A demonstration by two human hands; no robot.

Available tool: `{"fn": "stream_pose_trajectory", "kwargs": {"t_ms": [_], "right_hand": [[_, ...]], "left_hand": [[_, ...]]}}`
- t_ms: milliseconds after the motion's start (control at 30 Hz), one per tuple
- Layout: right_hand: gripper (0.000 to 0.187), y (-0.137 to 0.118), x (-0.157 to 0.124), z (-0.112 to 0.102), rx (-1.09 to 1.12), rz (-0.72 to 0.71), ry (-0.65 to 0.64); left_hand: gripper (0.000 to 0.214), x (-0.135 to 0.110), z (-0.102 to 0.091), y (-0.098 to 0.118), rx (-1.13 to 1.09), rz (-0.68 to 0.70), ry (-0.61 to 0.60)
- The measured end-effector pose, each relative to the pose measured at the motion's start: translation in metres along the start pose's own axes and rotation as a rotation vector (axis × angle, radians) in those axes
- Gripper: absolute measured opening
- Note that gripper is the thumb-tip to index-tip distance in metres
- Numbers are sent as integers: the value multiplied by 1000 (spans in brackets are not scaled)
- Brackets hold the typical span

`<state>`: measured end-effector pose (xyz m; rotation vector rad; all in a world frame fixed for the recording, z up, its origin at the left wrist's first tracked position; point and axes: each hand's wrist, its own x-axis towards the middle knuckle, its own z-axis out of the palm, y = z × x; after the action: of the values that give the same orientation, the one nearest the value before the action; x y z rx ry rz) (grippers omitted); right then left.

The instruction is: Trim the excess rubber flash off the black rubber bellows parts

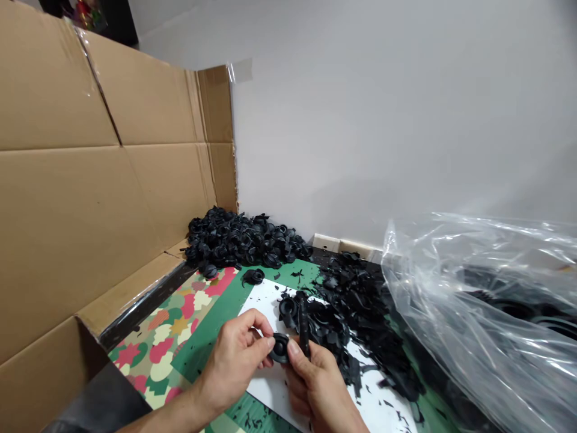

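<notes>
Over white paper [262, 299], a round black cap [279, 347].

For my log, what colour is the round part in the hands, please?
The round part is black; head view shows it best.

You're facing a plain pale-grey wall [383, 120]. Taped cardboard [67, 210] stands as a screen on your left. Worktop [211, 329] has a green mat w/ a camo-pattern sheet [178, 322]. Light's soft & even.

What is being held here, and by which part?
A round black rubber part, pinched at its rim between fingers of the left hand and the thumb of the right hand. That hand also grips a slim dark tool by its lower end.
</notes>
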<state>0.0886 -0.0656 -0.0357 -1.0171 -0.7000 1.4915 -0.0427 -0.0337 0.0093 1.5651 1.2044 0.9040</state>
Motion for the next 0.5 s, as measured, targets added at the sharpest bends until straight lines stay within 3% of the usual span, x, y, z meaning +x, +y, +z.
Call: {"fn": "stream_pose_trajectory", "kwargs": {"t_ms": [100,167,267,367,500], "right_hand": [[42,1,1,-1,184,113,-46],[43,6,3,-1,270,123,-10],[48,14,7,0,341,116,41],[49,21,9,1,369,66,62],[48,24,11,1,342,15,108]], "left_hand": [[13,-4,-3,4,295,308,20],[20,-8,-5,8,528,501,32],[24,-10,-5,13,825,671,22],[24,-9,-1,15,1015,713,-12],[22,-5,4,17,1099,593,-92]]}}
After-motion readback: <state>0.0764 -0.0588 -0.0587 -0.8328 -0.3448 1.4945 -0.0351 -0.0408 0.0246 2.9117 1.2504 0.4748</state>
